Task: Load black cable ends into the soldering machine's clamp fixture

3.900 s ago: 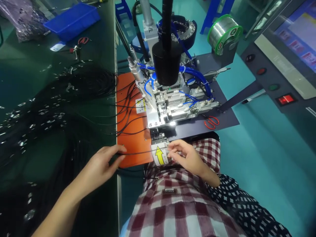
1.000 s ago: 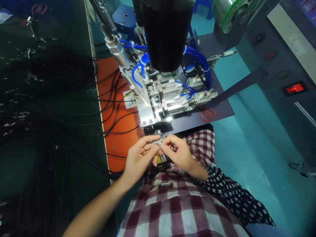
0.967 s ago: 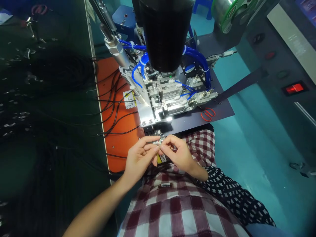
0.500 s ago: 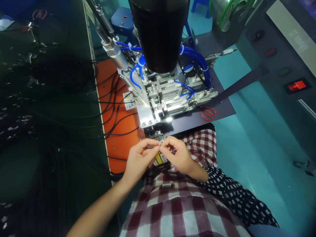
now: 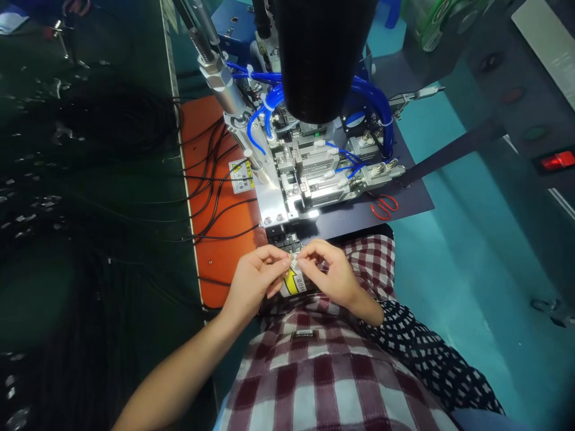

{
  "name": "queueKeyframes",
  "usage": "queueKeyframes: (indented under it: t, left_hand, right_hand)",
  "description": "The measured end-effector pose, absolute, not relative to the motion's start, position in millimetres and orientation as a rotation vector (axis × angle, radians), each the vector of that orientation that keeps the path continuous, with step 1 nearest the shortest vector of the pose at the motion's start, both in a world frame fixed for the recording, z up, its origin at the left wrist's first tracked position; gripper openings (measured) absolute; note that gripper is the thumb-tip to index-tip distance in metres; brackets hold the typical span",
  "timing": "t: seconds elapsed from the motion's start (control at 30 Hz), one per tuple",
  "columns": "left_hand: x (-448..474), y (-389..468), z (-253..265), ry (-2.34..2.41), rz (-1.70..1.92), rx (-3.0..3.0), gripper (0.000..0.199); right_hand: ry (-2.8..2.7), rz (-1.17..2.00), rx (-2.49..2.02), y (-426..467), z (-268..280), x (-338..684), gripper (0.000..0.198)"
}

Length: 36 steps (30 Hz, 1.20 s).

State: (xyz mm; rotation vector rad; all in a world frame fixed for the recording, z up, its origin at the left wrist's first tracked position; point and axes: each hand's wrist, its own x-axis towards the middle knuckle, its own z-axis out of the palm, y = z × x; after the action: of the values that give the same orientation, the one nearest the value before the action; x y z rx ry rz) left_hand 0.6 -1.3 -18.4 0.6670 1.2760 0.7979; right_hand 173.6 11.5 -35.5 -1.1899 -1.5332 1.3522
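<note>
Cables [image 5: 209, 164] in black, several but too overlapped to count surely, cross one orange plate [image 5: 224, 263] left of the machine [image 5: 314, 160]. Just before the machine's near edge, two hands meet: the left hand [image 5: 256, 274] pinches one fine wire end [image 5: 293, 257], which looks light, limp and easily snapped, likely best held close behind its tip. One yellow arrow label [image 5: 294, 282] shows below it. The right hand [image 5: 331, 272] pinches the wire's other side, thumb against forefinger. Right of the machine's near corner rests one pair of red-handled scissors [image 5: 385, 207].
</note>
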Motion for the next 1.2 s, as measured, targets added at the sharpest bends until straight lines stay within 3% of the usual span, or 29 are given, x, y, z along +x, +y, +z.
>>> queueKeyframes:
  t: [0.97,1.2]
  left_hand:
    - [-3.2,-2.4,-11.5,1.329,0.800,0.821,0.021]
    - [1.1,-4.0,-9.2,1.296,0.832,0.860,0.019]
  right_hand:
    - [-1.368,1.494,-1.171,13.2,-31.1,175.8,0.011]
    - [-1.384,1.407,-1.111,11.9,-32.9,168.5,0.010]
